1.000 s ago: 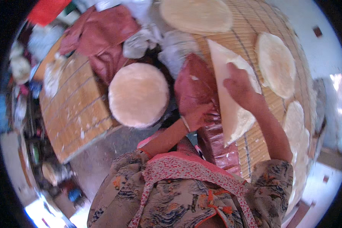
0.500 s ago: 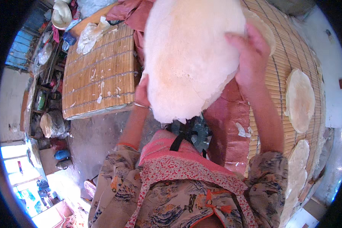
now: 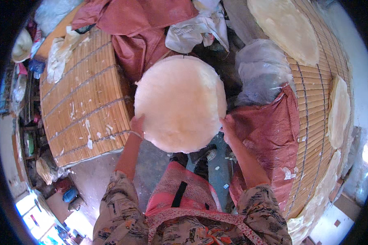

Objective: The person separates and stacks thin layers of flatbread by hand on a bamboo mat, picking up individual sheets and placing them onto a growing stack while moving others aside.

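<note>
A big round, pale cream stack of thin flatbreads (image 3: 178, 104) is held out in front of my body, its edge ragged and its middle faintly tan. My left hand (image 3: 138, 125) grips its lower left edge, with part of the fingers hidden beneath. At the opposite edge, my right hand (image 3: 228, 125) is closed on the rim, fingers mostly out of sight underneath. Below the stack lie the floor and my feet. How many layers it has I cannot tell.
On the left stands a slatted bamboo surface (image 3: 88, 98) strewn with white scraps. A longer bamboo mat (image 3: 310, 106) at right bears more flatbreads (image 3: 288, 28) and another pale round (image 3: 339, 112). Dark red cloth (image 3: 265, 139) and clear plastic (image 3: 261, 69) lie between.
The flatbread stack has come down and toward the middle, away from the right-hand mat. My right hand has shifted down and left to its side edge; more flatbreads show on the mat.
</note>
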Motion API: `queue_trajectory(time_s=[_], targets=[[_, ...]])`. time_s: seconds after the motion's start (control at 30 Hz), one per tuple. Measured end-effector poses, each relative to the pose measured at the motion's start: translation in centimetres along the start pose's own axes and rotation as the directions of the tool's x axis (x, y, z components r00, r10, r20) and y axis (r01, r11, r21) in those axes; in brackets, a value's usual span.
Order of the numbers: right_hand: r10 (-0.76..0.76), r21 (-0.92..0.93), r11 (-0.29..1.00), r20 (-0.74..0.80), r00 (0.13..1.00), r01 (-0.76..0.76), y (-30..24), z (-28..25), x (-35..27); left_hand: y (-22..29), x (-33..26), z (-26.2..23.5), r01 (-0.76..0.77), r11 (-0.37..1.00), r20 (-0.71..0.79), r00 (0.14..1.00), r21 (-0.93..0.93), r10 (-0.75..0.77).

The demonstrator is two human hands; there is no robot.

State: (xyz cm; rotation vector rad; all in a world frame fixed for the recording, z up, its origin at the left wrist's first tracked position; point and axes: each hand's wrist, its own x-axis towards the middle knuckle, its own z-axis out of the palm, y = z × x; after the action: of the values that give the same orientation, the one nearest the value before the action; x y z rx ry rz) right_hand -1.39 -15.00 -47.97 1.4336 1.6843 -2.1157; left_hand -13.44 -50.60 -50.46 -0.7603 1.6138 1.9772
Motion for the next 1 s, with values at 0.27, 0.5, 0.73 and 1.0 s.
queue_trajectory(time_s=[0.27, 0.5, 0.73, 1.0], targets=[[-0.555, -0.765, 0.469, 0.133, 0.821, 0.441, -5.0, 1.3, 1.5, 1.5, -0.6, -0.2, -0.005, 0.998, -0.002, 1.000, -0.061, 0.005], [-0.779, -0.728, -0.059, 0.461, 0.424, 0.684, -13.8, 10.4, 10.2, 2.4, -3.0, 0.9, -0.134, 0.930, -0.125, 0.975, 0.341, 0.186], [-0.336, -0.760, -0.078, 0.630, 0.700, 0.645, -14.1, 20.9, 14.1, -1.2, -6.2, 0.7, -0.152, 0.984, -0.101, 0.985, -0.091, 0.143], [-0.251, -0.767, 0.027, 0.616, 0.747, 0.641, -15.4, 21.4, 11.6, -1.3, -4.0, 2.5, -0.049, 0.954, -0.202, 0.979, -0.297, -0.013]])
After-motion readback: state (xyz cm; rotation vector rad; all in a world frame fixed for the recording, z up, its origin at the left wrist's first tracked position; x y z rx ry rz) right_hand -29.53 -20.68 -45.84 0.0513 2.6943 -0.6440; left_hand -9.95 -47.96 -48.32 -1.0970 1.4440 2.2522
